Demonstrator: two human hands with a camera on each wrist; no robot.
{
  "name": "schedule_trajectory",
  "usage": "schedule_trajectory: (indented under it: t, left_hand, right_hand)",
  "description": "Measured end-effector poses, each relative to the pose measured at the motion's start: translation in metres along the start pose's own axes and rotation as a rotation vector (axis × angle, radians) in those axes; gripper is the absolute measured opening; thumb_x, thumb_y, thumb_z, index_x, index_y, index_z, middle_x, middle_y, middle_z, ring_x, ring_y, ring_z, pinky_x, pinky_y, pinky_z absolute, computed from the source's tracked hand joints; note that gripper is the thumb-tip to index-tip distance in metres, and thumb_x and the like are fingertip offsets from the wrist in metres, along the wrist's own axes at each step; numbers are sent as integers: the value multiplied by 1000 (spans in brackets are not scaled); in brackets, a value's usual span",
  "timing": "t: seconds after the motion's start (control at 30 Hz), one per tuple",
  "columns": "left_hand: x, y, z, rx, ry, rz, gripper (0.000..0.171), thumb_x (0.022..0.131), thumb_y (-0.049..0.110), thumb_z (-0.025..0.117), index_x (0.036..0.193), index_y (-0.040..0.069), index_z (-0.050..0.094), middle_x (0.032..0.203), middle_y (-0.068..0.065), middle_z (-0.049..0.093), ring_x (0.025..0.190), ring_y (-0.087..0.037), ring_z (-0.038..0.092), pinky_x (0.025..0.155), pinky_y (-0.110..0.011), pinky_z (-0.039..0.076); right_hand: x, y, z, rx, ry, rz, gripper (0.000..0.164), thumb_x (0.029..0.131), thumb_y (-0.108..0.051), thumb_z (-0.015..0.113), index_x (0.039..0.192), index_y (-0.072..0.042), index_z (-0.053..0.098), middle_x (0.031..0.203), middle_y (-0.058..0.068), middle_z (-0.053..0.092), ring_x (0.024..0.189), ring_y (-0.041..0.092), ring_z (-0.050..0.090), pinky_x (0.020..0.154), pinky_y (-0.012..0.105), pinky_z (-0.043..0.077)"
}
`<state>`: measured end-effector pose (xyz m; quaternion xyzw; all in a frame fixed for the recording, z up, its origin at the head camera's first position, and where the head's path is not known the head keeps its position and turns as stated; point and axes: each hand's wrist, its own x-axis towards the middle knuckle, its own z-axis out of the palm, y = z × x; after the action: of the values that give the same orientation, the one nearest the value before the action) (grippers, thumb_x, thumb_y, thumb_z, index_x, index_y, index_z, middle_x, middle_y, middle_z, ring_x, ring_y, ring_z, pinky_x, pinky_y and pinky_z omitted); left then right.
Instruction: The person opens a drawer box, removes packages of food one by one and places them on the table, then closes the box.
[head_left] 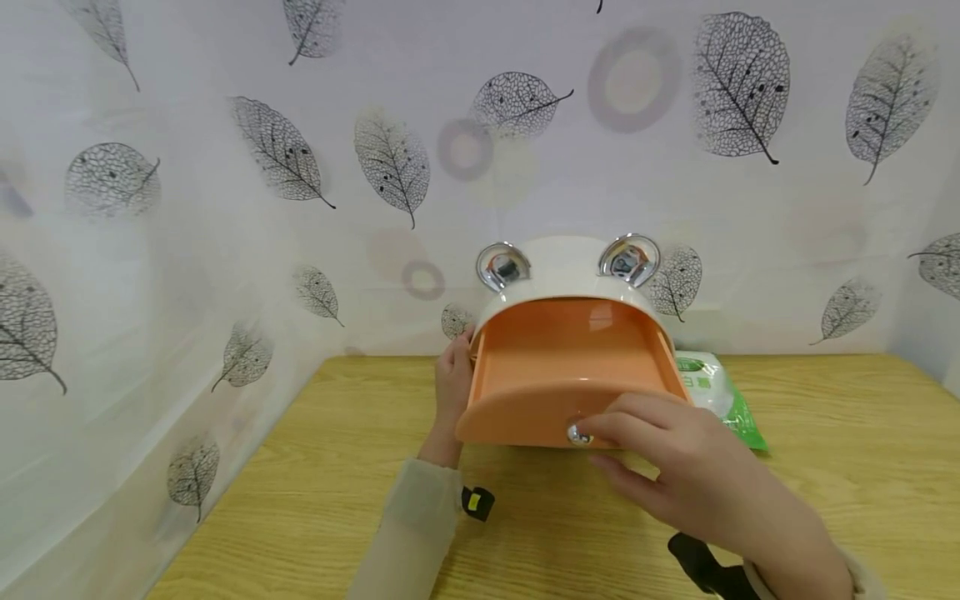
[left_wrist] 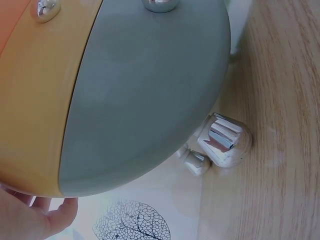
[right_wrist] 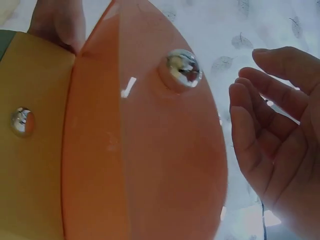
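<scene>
**deskfan:** ok so your frog-faced cabinet (head_left: 573,279) is sitting on the wooden table (head_left: 300,517), with its orange top drawer (head_left: 517,417) sticking way out toward you. Are you pinching the chrome knob (head_left: 576,433) with your right hand (head_left: 675,450) or nah?

**knobwatcher:** Nah. From the head view it kinda looks that way, but your right wrist view shows a gap: fingers loosely bent, thumb apart, nothing in them, just beside the knob.

**deskfan:** And your left hand (head_left: 452,383)?

**knobwatcher:** It's resting against the cabinet's left side, fingers laid along the edge. Your left wrist cam has it next to the yellow drawer (left_wrist: 42,115), and the grey-green drawer (left_wrist: 145,90) is one below, both closed.

**deskfan:** Yep, and you've got a green-and-white packet (head_left: 712,387) lying by the cabinet's right side.
</scene>
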<state>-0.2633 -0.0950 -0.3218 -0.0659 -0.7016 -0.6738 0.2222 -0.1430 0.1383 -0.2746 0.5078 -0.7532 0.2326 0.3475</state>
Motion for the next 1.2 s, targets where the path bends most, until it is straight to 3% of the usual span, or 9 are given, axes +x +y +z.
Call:
schedule_trajectory:
  t: [0.07,0.23,0.47,0.67,0.83,1.07,1.13,1.2]
  left_hand:
    - [0,0,0,2,0,1,39,94,23,34,119,3,55,124,-11,51,117,-20,41,98,-34,32]
    - [0,-1,-1,28,1,-13,39,93,25,35,119,5,56,122,-9,52,114,-21,45,95,-34,35]
    - [0,2,-1,51,0,14,39,92,23,36,117,3,58,117,-9,56,107,-21,50,90,-35,40]
    - [1,-1,-2,70,10,38,39,92,22,35,116,1,58,115,-12,57,102,-24,53,87,-37,42]
    - [1,0,-2,61,6,13,37,92,21,36,115,2,58,114,-10,58,97,-21,53,85,-34,42]
    - [-11,29,-3,29,-10,-22,37,91,15,36,115,-3,57,117,-14,55,100,-22,51,86,-34,41]
    - [-14,36,-3,36,-7,-33,37,90,14,36,115,-3,57,114,-15,57,93,-21,53,81,-32,43]
    - [-12,33,-3,30,-7,-47,37,90,15,36,115,-1,57,109,-15,59,82,-18,53,74,-29,44]
  right_hand:
    - [17,-15,-7,-38,3,23,18,85,-25,57,101,-19,62,91,-12,57,73,3,53,60,16,45]
    - [30,-23,-12,-79,12,47,35,91,-36,39,88,-11,63,82,-5,59,67,5,55,55,13,44]
    - [30,-21,-9,-94,24,48,33,92,-36,40,88,-13,63,85,-7,60,71,3,56,57,15,46]
    - [35,-20,-4,-136,92,10,30,92,-30,43,83,-10,63,81,-5,60,69,8,56,54,20,47]
    - [36,-17,1,-152,103,22,32,92,-30,43,81,-8,64,80,-1,60,68,13,57,58,25,49]
    - [38,-6,9,-189,176,-28,31,91,-25,44,76,-5,63,75,1,60,71,19,59,64,30,49]
    - [39,-3,11,-210,211,-47,31,90,-23,45,74,-5,63,74,0,60,72,20,59,66,32,49]
    - [39,1,12,-234,239,-59,31,90,-23,45,73,-6,64,74,0,60,74,20,59,68,33,48]
